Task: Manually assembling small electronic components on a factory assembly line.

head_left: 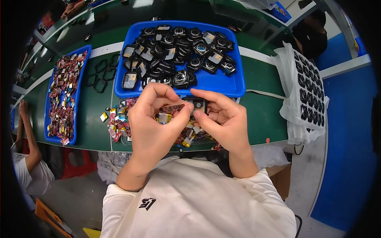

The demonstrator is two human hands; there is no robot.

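Close together over the near edge of the bench, both my hands are at work. My left hand [152, 119] pinches a small reddish circuit board [172, 107] between thumb and fingers. Beside it, my right hand [226, 123] grips a black watch case [199, 104] by its edges, its open inside partly showing. The thumb of my left hand reaches the case's left side; whether board and case touch I cannot tell. Beneath my hands lies a heap of small red, yellow and silver electronic parts [189, 137], partly covered by them.
Just beyond my hands stands a blue tray [222, 85] of black watch cases. Left of it are loose black frames [100, 85] and a narrow blue tray [82, 79] of electronic parts. White-wrapped stacked trays [309, 91] hold watch cases at right. Other people sit around the bench.
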